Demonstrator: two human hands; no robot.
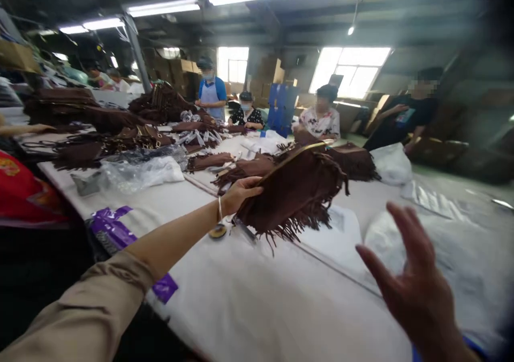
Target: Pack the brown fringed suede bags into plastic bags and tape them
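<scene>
A dark brown fringed bag (pixel 293 190) with a gold-toned zip along its top edge is gripped at its near left end by my left hand (pixel 241 193), thumb on the front face. The bag is held tilted above the white table, its fringe hanging down. My right hand (pixel 417 276) is raised at the lower right, fingers spread with nothing in them, apart from the bag and nearest to clear plastic wrapping (pixel 385 233). A small round dark disc (pixel 217 231) lies on the table beside my left wrist.
Brown fringed bags (pixel 353 161) and a pile of more (pixel 160 102) cover the table's far side. A purple plastic packet (pixel 112 228) lies by the left edge, near clear plastic bags (pixel 140 172). Several people are around the table; another person's hand (pixel 36 129) reaches in at left.
</scene>
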